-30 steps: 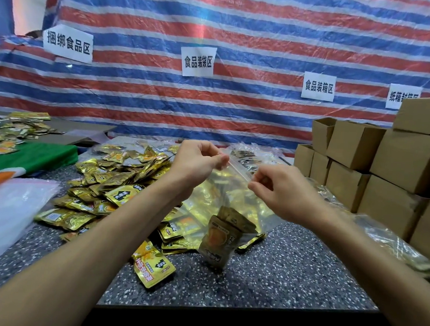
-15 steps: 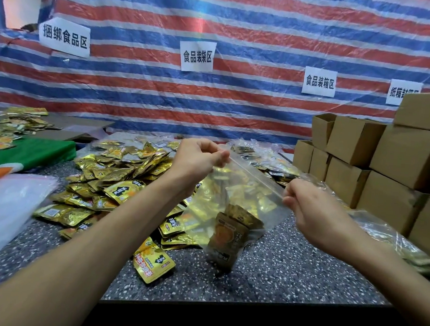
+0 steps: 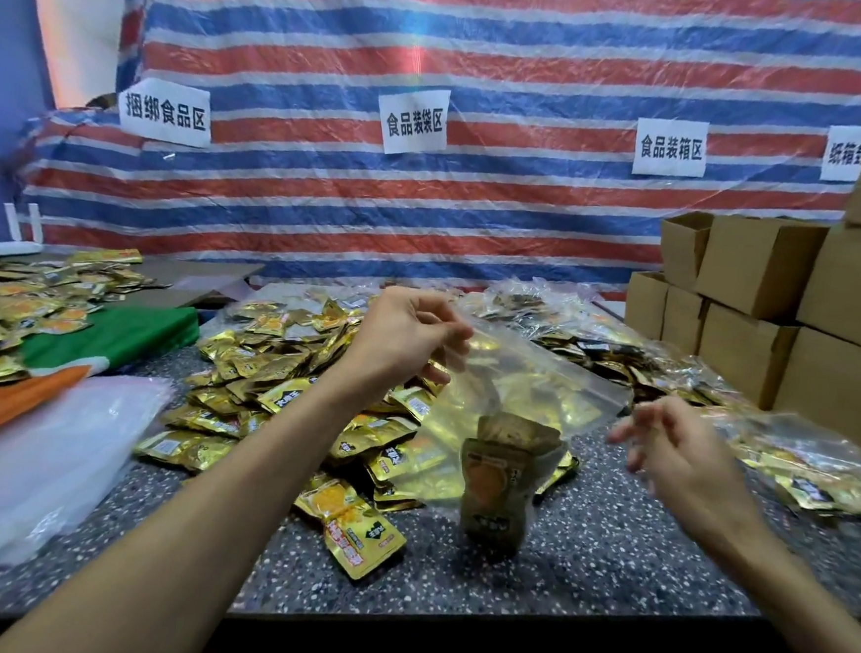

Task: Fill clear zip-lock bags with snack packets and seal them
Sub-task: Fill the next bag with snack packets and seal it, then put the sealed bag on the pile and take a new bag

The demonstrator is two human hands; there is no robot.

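Speckled table (image 3: 606, 556), left hand (image 3: 407, 340) pinching bag (image 3: 530, 401) — zip edge (image 3: 549, 359) slanting right (packets (image 3: 495, 491) low)

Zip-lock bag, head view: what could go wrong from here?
1. Only the left hand pinches the zip-lock bag, at one corner; the right hand is off it. The packets weigh down the bottom, so that grip may slip.
2. I cannot tell whether the zip is closed along its whole length; a gap could let packets out.
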